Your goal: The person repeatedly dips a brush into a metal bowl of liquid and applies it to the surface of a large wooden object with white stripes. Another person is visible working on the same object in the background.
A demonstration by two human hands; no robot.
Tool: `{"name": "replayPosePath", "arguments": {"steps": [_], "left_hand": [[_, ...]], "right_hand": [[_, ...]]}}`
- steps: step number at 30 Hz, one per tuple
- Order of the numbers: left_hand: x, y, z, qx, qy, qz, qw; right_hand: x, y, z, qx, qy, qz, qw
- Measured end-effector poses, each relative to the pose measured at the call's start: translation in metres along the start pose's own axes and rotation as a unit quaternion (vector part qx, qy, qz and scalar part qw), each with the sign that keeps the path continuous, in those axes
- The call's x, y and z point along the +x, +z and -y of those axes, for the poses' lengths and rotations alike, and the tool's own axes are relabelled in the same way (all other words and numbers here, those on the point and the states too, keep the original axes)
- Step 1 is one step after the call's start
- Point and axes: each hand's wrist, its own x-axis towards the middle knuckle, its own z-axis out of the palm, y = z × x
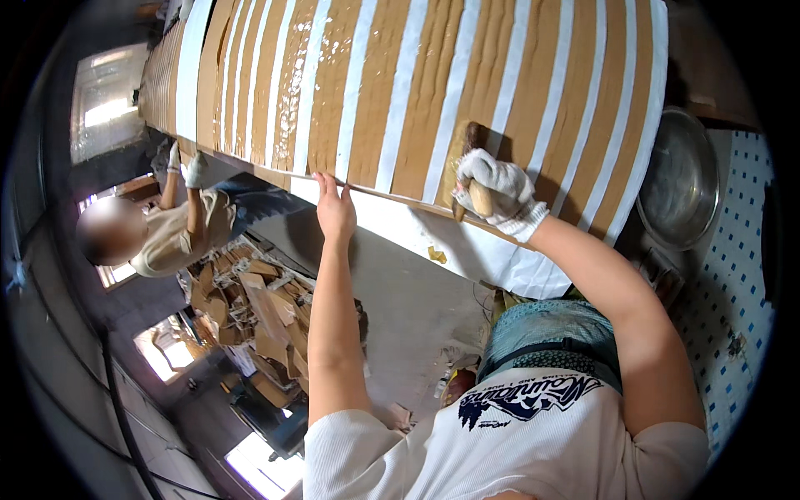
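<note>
My right hand [498, 187], in a white knitted glove, grips the wooden handle of a broad brush [458, 158] on a striped surface. Brown cardboard strips [421, 100] alternate there with white strips [454, 96]. Toward the left, wet, shiny patches [292, 92] cover some of the strips. My bare left hand [336, 210] rests at the near edge of the striped surface. Its fingers are stretched over that edge, and the thumb is mostly hidden. White sheeting [408, 237] hangs below the edge between my hands.
A round metal basin [681, 179] stands right of the striped surface, beside a white sheet with blue squares [733, 225]. At the left, a co-worker [179, 233] in light gloves stands at the same edge. Piled cardboard scraps [262, 312] lie on the floor behind them.
</note>
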Motion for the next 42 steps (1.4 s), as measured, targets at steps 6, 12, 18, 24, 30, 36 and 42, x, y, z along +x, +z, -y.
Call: {"name": "replayPosePath", "arguments": {"steps": [6, 12, 18, 24, 30, 36, 42], "left_hand": [[-0.004, 0.007, 0.031, -0.013, 0.031, 0.039, 0.999], [-0.033, 0.017, -0.056, -0.002, -0.033, -0.015, 0.999], [-0.048, 0.029, -0.103, -0.041, -0.092, 0.034, 0.994], [-0.046, 0.044, -0.034, -0.096, -0.027, 0.104, 0.990], [-0.029, 0.028, -0.074, 0.081, -0.013, 0.172, 0.982], [-0.030, 0.025, -0.096, 0.144, -0.046, 0.191, 0.970], [-0.036, 0.023, -0.101, 0.147, -0.049, 0.196, 0.968]], "right_hand": [[-0.051, -0.094, -0.015, -0.059, 0.089, -0.052, 0.993], [-0.094, -0.177, -0.056, -0.075, 0.268, -0.127, 0.952], [-0.162, -0.250, -0.095, 0.142, 0.404, -0.233, 0.873], [-0.243, -0.339, -0.138, -0.096, 0.512, -0.358, 0.775], [-0.301, -0.337, -0.236, -0.186, 0.493, -0.270, 0.806], [-0.281, -0.294, -0.268, -0.169, 0.517, -0.208, 0.813], [-0.262, -0.313, -0.254, -0.116, 0.521, -0.219, 0.817]]}}
